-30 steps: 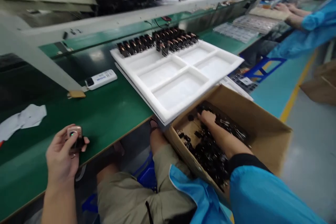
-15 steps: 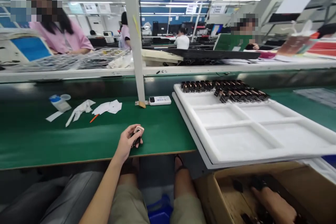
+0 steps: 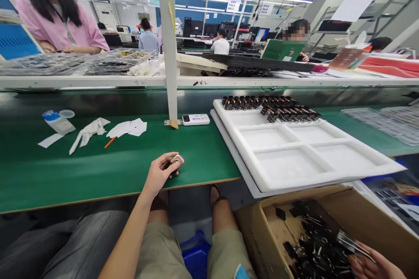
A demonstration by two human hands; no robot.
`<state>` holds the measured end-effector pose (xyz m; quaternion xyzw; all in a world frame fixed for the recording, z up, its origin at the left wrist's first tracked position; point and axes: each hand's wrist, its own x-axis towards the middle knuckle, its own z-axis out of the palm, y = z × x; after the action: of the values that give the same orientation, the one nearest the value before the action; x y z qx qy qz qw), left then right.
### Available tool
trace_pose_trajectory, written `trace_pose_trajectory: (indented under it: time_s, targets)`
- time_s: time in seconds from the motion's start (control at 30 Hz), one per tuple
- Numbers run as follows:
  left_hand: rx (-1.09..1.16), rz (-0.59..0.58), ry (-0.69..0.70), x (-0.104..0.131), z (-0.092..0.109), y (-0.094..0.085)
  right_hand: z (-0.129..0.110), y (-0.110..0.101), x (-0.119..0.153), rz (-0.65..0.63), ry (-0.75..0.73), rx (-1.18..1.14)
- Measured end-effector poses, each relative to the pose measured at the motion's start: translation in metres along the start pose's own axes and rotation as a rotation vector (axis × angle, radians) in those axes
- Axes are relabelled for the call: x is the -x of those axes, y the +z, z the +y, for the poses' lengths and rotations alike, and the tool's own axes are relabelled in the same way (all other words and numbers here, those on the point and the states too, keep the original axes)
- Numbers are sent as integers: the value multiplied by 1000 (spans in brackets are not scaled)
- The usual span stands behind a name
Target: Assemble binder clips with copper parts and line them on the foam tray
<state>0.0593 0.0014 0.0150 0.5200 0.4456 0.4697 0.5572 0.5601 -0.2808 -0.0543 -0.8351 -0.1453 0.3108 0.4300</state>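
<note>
My left hand point(image 3: 160, 173) is closed on a small rose-gold and black part point(image 3: 177, 161) over the front edge of the green table point(image 3: 137, 163). At the lower right, my right hand point(image 3: 373, 266) holds a black binder clip point(image 3: 352, 244) with metal levers, above an open cardboard box point(image 3: 258, 226). Many loose black clips point(image 3: 314, 235) lie inside that box. A white foam tray point(image 3: 262, 174) rests on the table's right part, with rows of clipped parts point(image 3: 288, 112) along its back.
A white device point(image 3: 195, 119) sits by the white post point(image 3: 168, 43). To its left lie papers point(image 3: 127, 128), an orange stick point(image 3: 110, 142), a crumpled tissue point(image 3: 90, 133) and a blue-capped container point(image 3: 59, 121). People sit beyond the shelf.
My right hand has risen from inside the box and moved right, with a binder clip now showing in it. The left hand keeps its hold. The camera view has shifted slightly.
</note>
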Motion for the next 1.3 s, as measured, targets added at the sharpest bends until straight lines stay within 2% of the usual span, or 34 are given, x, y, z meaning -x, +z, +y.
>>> trace_pose_trajectory:
  time_s: [0.1,0.23,0.3,0.37,0.43,0.5,0.63,0.73,0.87,1.07,1.3]
  targets:
    - [-29,21,6,0,2,2,-25,35,54,-174,69,-215]
    - [-51,14,23,-2,1,1,-72,119,120,-680,-149,-234]
    - [-52,8,33,-5,-1,-1,-99,164,141,-904,-259,-269]
    - [-52,7,44,-7,-4,-4,-125,206,152,-1057,-327,-362]
    - [-52,12,53,-8,-6,-5,-149,245,154,-1135,-359,-500]
    - [-52,27,62,-9,-6,-6,-172,278,149,-1154,-392,-599]
    - [-34,72,85,-9,-3,-5,-210,326,125,-1064,-457,-662]
    - [-38,89,72,-9,-1,-4,-222,347,102,-1005,-499,-620]
    - [-41,66,64,-9,-3,-4,-219,359,85,-1009,-554,-484]
    - [-2,57,57,-11,-4,-3,-212,354,82,-1143,-649,-389]
    - [5,1,28,-6,-4,-1,-206,346,80,-1189,-723,-259]
